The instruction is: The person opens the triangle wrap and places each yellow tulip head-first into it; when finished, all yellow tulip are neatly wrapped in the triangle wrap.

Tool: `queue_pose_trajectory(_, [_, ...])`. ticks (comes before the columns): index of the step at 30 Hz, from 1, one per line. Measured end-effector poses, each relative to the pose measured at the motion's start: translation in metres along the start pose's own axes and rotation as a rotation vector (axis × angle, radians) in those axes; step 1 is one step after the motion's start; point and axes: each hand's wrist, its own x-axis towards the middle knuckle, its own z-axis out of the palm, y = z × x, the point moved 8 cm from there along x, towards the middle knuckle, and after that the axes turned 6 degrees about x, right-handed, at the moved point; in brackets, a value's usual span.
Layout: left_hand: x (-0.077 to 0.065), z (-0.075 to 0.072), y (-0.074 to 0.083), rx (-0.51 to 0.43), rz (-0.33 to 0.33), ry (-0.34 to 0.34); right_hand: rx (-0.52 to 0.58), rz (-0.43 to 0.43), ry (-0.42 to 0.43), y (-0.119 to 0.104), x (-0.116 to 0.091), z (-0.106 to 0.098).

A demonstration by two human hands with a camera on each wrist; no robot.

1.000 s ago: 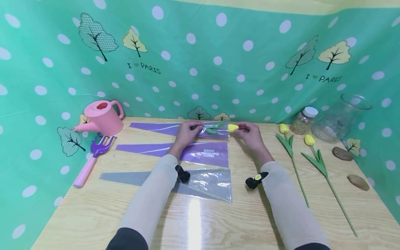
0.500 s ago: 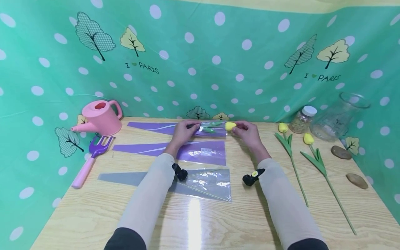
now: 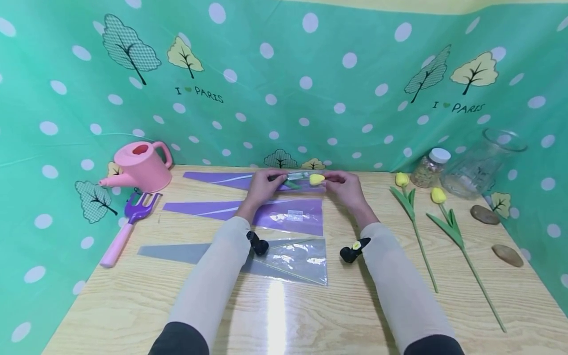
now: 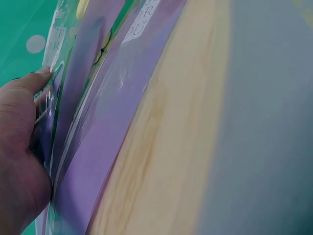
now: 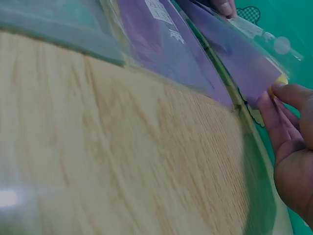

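Observation:
In the head view a yellow artificial tulip [image 3: 317,179] lies inside the farthest purple flower sleeve [image 3: 213,178], its head near the wide end. My left hand [image 3: 263,188] holds that sleeve around its middle, and in the left wrist view the thumb [image 4: 36,81] presses on the clear film. With thumb and fingertips my right hand [image 3: 348,190] pinches at the tulip head by the sleeve's mouth. A bit of yellow petal [image 5: 282,79] shows at these fingertips in the right wrist view. Part of the stem is hidden behind my left hand.
Nearer lie a second purple sleeve [image 3: 297,222] and a grey one [image 3: 284,259]. At left are a pink watering can [image 3: 144,167] and purple hand fork [image 3: 133,217]. At right are two tulips [image 3: 412,222], a lidded jar [image 3: 430,170], glass vase [image 3: 475,172] and two stones [image 3: 508,255].
The tulip head has slid left, from the sleeve's wide edge further into it. My right hand has moved left with it, while my left hand has stayed nearly in place on the sleeve.

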Motion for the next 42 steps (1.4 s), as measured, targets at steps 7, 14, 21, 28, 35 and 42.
queue_pose_trajectory(7, [0.001, -0.003, 0.001, -0.005, 0.007, 0.017, 0.012, 0.038, -0.038, 0.003, 0.01, 0.009])
queue_pose_trajectory(14, [0.003, -0.002, -0.002, -0.019, -0.013, 0.012, 0.058, 0.085, -0.065, 0.006, 0.009, 0.009])
queue_pose_trajectory(21, [0.007, 0.002, -0.003, 0.025, -0.013, 0.018, 0.146, 0.073, 0.019, 0.004, -0.008, -0.016])
queue_pose_trajectory(28, [0.011, -0.001, 0.0, 0.058, -0.002, 0.048, -0.007, 0.025, -0.028, -0.009, -0.036, -0.02])
queue_pose_trajectory(35, [0.009, -0.008, 0.005, 0.043, -0.004, 0.082, -0.266, -0.079, -0.261, -0.006, -0.059, 0.014])
queue_pose_trajectory(42, [-0.006, -0.019, 0.02, -0.005, 0.024, 0.068, -0.398, -0.168, -0.292, 0.0, -0.064, 0.028])
